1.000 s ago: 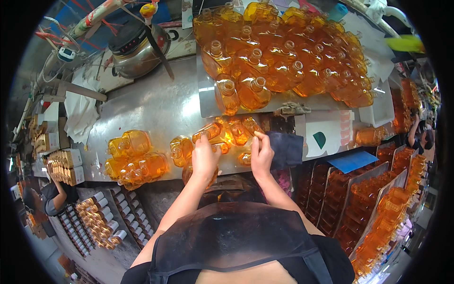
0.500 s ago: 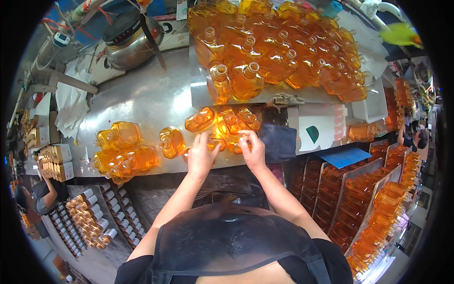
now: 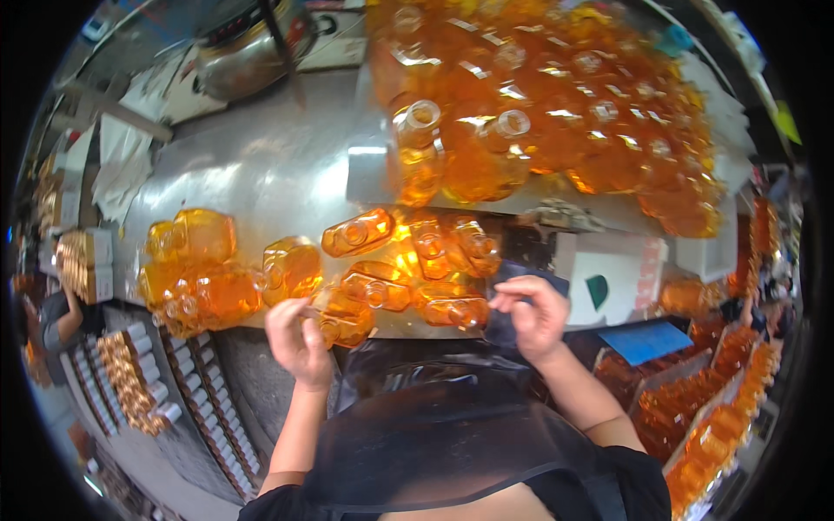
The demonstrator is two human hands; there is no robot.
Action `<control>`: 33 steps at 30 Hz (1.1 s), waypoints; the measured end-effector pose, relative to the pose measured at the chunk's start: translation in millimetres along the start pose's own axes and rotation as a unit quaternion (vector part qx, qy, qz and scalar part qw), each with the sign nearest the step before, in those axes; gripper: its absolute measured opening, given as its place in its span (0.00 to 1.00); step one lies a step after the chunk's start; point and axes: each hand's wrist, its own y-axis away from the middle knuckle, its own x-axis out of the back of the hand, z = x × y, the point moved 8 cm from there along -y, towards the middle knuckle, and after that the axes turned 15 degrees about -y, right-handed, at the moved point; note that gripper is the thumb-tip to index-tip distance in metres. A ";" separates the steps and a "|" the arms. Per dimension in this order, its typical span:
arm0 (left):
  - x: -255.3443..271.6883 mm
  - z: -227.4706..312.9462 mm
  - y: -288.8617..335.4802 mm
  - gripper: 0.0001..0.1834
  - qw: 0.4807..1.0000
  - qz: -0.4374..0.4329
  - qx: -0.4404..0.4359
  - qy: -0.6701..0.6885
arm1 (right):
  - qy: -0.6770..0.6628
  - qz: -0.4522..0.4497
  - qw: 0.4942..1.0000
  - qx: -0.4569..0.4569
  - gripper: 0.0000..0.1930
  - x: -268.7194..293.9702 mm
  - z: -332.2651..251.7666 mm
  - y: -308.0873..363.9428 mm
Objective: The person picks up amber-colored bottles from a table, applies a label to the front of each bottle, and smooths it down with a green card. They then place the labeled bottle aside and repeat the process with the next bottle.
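Bench [image 3: 252,191], metal: carries glass bottles of amber liquid, necks uncapped where they show clearly.

Left hand [image 3: 300,343]: released, fingers loosely bent, thumb apart; at the bench's near edge, just beside the nearest amber bottle [image 3: 347,313]. Whether a fingertip touches the glass cannot be told.

Right hand [image 3: 537,319]: released, fingers half curled, nothing seen in its grasp; near the right end of a second amber bottle [image 3: 447,300], in front of a dark cloth [image 3: 560,282].

Between and beyond the hands: further bottles, loosely clustered, among them a tilted bottle [image 3: 373,224] at the back and a squarish bottle [image 3: 294,265] at the left.

Left part of bench: a tight group of amber bottles [image 3: 208,291].

Far side, right: a crowded block of amber bottles [image 3: 482,169] on a raised metal sheet; a crumpled rag [image 3: 565,215] at its front edge.

Far side, left: a steel pot [image 3: 243,74] with a dark lid; crumpled white sheeting [image 3: 122,165].

Right: a white board [image 3: 573,265] with a dark green shape; a blue sheet [image 3: 647,343]; racks of amber bottles [image 3: 712,434].

Lower left: rows of white-and-gold cylinders [image 3: 130,373].

Left edge: another person's arm [image 3: 71,321].
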 end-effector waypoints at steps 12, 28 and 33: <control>24.5 -43.2 -47.8 0.17 0.946 0.035 -0.084 -0.312 | 0.052 -0.119 0.950 0.285 0.16 53.2 17.6 48.5; 86.1 -133.7 -173.1 0.16 0.881 0.078 -0.023 -0.466 | 0.036 0.159 0.974 0.160 0.14 188.6 44.4 151.1; 77.5 -132.1 -161.2 0.20 0.882 0.054 -0.017 -0.467 | 0.009 0.095 0.986 0.140 0.13 162.3 46.7 120.4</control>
